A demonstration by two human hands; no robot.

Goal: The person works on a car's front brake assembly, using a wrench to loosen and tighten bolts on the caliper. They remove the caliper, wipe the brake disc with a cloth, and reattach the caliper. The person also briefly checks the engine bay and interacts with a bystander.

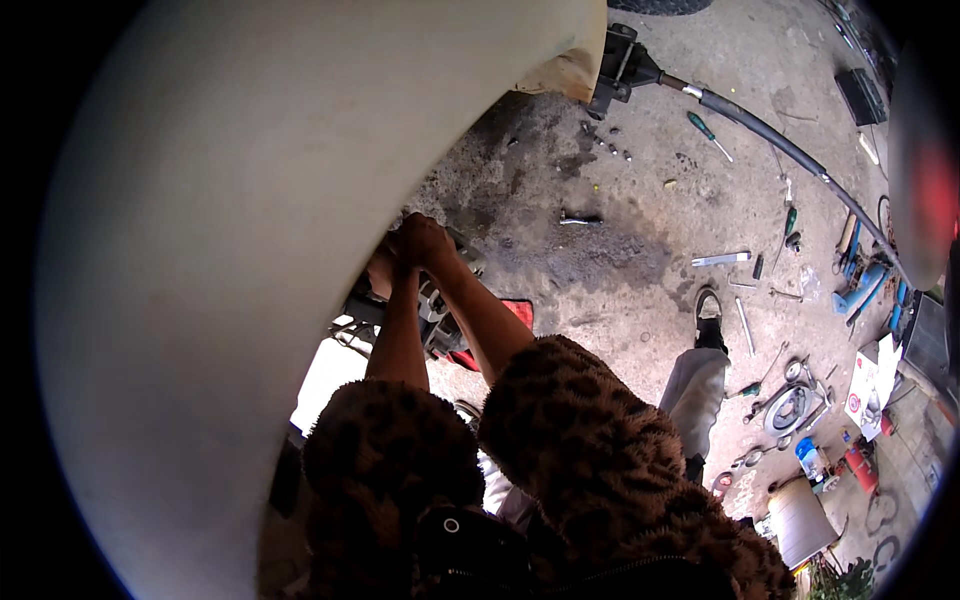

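Both my arms, in fuzzy spotted sleeves, reach up to the edge of a large pale vehicle body panel [230, 240]. My right hand [424, 240] is closed, its fingers curled; whatever it grips is hidden. Beside it, my left hand [384, 268] is partly covered by the panel edge and the shadow, so its fingers do not show. Dark mechanical parts [432, 305] sit just below and around the hands. A red cloth or pad [518, 312] lies on the ground by my right forearm.
A ratchet [580, 218] lies on the stained concrete, with several sockets [614, 150] farther off. A floor jack's long handle [770, 130] runs along the right. Screwdrivers [702, 125], wrenches and a metal tray [790, 408] are scattered there. My shoe [708, 305] is planted nearby.
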